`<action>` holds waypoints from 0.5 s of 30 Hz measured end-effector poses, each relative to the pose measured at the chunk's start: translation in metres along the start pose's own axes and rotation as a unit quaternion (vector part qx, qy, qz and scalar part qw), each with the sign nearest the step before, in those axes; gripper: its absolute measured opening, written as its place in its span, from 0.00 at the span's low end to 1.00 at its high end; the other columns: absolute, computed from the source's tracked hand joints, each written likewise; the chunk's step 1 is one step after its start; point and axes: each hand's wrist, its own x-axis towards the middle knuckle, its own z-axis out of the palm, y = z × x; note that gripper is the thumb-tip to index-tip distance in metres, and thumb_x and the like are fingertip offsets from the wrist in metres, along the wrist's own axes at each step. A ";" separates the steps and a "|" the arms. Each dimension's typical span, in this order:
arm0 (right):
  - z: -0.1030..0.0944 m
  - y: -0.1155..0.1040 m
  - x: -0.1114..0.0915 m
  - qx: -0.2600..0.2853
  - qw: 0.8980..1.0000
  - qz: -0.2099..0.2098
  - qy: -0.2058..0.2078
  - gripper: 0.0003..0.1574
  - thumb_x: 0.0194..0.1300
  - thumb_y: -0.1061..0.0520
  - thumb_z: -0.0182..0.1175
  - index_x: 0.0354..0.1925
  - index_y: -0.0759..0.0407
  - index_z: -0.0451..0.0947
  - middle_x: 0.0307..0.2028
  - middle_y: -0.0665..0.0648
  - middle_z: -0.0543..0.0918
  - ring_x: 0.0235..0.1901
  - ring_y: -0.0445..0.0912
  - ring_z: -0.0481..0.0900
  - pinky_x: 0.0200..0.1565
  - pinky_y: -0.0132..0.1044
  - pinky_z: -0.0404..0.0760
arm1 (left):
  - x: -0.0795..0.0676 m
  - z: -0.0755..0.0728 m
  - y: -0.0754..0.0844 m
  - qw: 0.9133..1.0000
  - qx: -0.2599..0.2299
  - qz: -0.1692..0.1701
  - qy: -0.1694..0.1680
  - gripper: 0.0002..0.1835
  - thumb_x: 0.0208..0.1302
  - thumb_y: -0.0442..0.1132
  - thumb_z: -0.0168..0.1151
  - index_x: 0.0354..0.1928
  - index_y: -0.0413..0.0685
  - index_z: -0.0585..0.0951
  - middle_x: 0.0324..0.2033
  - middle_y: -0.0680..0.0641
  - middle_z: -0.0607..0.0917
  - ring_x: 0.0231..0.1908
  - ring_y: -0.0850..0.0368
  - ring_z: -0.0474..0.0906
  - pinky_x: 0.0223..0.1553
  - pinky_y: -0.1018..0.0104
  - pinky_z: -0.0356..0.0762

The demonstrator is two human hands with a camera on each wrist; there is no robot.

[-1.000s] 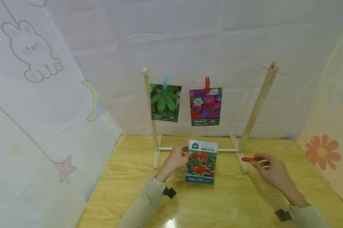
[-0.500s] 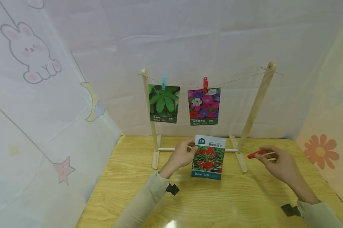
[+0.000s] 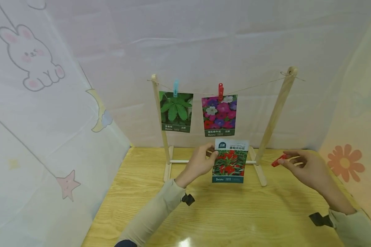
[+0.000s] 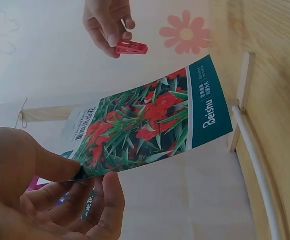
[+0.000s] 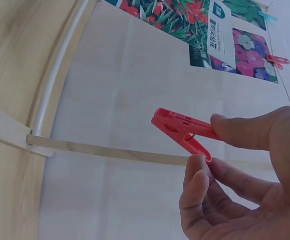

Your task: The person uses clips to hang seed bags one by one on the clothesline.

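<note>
My left hand pinches the left edge of a seed packet with red flowers, white at its top and teal at its bottom. The packet is held up off the table, face toward me, just below the hanging packets. To the right, my right hand pinches a red clothespin by its handle ends, thumb on one and fingers on the other. On the string hang a green-leaf packet under a blue clothespin and a petunia packet under another red clothespin.
A wooden stand has a left post, a right post and a white bottom bar. The string runs between the post tops, sagging in the middle. Printed cloth encloses the wooden table.
My left hand has raised the red-flower packet and carried it to the right. My right hand has moved slightly up and right, and its clothespin has tilted.
</note>
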 end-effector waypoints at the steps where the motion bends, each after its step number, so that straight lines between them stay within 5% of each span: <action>1: -0.002 -0.002 0.001 -0.004 1.000 -0.002 0.003 0.24 0.71 0.56 0.73 0.59 0.68 0.84 0.45 0.72 0.87 0.31 0.22 0.78 0.27 0.29 0.81 | 0.002 0.000 0.000 1.000 -0.001 0.006 0.002 0.07 0.82 0.39 0.58 0.46 0.49 0.84 0.47 0.47 0.90 0.46 0.53 0.88 0.50 0.63 0.87; 12: -0.020 -0.014 0.017 -0.012 1.000 -0.012 0.009 0.21 0.69 0.57 0.73 0.56 0.65 0.85 0.45 0.73 0.88 0.33 0.18 0.76 0.25 0.31 0.80 | 0.015 -0.011 0.015 0.999 -0.017 0.039 0.019 0.09 0.82 0.39 0.58 0.53 0.46 0.84 0.46 0.47 0.90 0.47 0.54 0.87 0.52 0.62 0.87; 15: -0.026 -0.018 0.020 -0.012 1.000 -0.019 0.012 0.20 0.69 0.57 0.74 0.56 0.64 0.86 0.40 0.60 0.91 0.32 0.19 0.77 0.26 0.29 0.81 | 0.018 -0.011 0.019 0.999 -0.015 0.038 0.029 0.09 0.83 0.39 0.57 0.53 0.46 0.84 0.47 0.47 0.90 0.47 0.54 0.87 0.52 0.61 0.87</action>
